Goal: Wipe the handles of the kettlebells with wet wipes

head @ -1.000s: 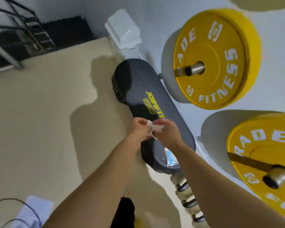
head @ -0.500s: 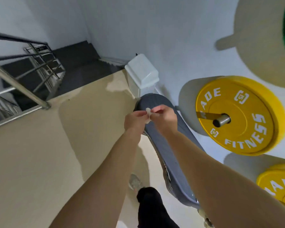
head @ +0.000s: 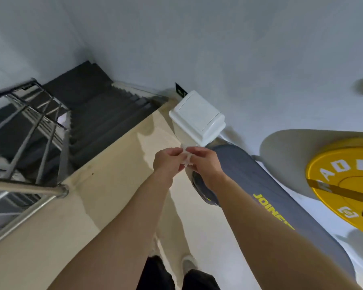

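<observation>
A small crumpled white wet wipe is held between both hands at arm's length in front of me. My left hand pinches it from the left and my right hand pinches it from the right. Most of the wipe is hidden by the fingers. No kettlebell is in view.
A white swing-lid bin stands against the wall just beyond my hands. A dark padded bench lies to the right, with a yellow weight plate on the wall. A staircase with a metal railing drops away at left.
The view has swung forward along the floor; the bin has come nearer and the bench has slid right. Both hands keep the wipe between them.
</observation>
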{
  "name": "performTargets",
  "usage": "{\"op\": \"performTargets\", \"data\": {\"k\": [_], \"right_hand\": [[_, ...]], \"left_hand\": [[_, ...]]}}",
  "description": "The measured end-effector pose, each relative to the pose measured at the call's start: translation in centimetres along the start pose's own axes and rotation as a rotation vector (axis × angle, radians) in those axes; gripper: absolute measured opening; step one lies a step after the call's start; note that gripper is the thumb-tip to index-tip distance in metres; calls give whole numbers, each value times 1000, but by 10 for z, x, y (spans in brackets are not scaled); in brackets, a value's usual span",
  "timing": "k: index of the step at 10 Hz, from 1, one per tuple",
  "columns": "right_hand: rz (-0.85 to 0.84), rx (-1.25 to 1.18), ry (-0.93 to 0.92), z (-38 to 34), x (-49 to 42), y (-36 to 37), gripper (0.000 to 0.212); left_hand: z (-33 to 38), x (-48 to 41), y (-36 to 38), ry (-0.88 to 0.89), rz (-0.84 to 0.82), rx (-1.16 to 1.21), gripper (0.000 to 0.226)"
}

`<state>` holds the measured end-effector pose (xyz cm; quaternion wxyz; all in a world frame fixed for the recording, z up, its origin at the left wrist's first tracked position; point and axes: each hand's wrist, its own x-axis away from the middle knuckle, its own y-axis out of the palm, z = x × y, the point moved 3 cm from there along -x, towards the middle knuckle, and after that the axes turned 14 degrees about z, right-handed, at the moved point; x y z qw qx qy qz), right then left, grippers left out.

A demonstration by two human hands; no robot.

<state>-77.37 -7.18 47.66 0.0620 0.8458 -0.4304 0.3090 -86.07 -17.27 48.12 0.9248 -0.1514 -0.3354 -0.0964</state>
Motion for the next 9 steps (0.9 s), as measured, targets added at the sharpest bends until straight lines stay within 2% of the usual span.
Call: {"op": "performTargets", "data": {"k": [1, 2, 3, 4, 5, 6, 7, 8, 9], "right_hand": [[5, 35, -8, -13, -51, 36, 44], [160, 126, 32, -23, -122, 59, 38], [347, 163, 142, -13, -201, 67, 24], [495, 87, 208, 8, -267, 74, 16], [541, -25, 273, 36, -320, 82, 20], [555, -49, 304, 64, -369, 91, 21], [599, -138, 329, 77, -406, 99, 19], [664, -177, 370, 86, -426, 107, 44], [711, -135, 399, 89, -417, 109, 57]], "left_hand": [[26, -73, 12, 23, -11, -141, 23], [52, -148, 50, 39, -176, -366, 16], [67, -228, 97, 67, -351, -545, 15], [72, -311, 143, 292, -346, -794, 14], [65, -373, 188, 478, -385, -994, 19], [47, -422, 229, 628, -404, -1059, 31], [34, -450, 249, 618, -400, -997, 30], [38, -461, 251, 673, -400, -975, 31], [49, -461, 239, 672, -381, -969, 34]]}}
